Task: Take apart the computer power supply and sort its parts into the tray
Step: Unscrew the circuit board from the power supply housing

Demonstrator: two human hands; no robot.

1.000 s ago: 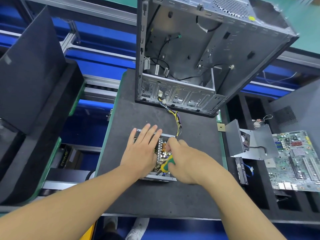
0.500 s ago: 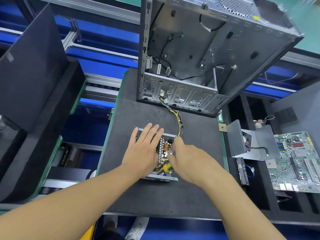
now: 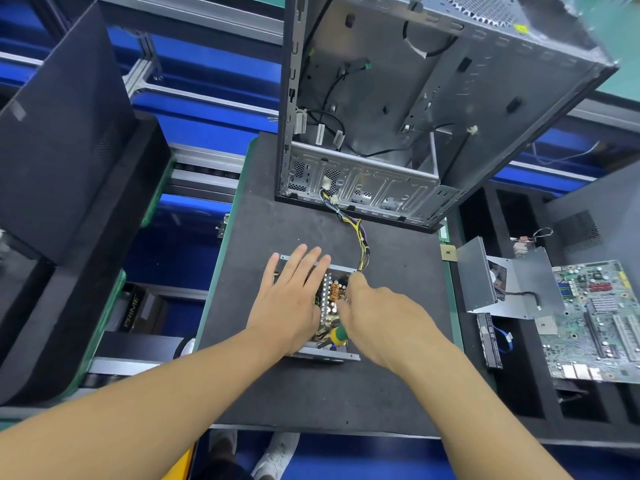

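Head camera view, looking down at a workbench. A large metal computer case stands open and mostly gutted at the back of a black mat. To the right lies a black foam tray, already holding a green circuit board and a grey metal cover with a fan.

Near the middle of the mat sits the power supply, its lid off and its coils and capacitors exposed inside the metal shell. The left hand lies flat on the supply's left half, fingers straight, pressing it steady. The right hand curls around a screwdriver with a green and yellow handle, its tip hidden among the parts. A bundle of coloured wires runs from the supply into the case.

Judging by this, the job is about midway: the lid is off, but the inner board sits in its shell, the wires are not freed, and the supply's insides are unsorted.
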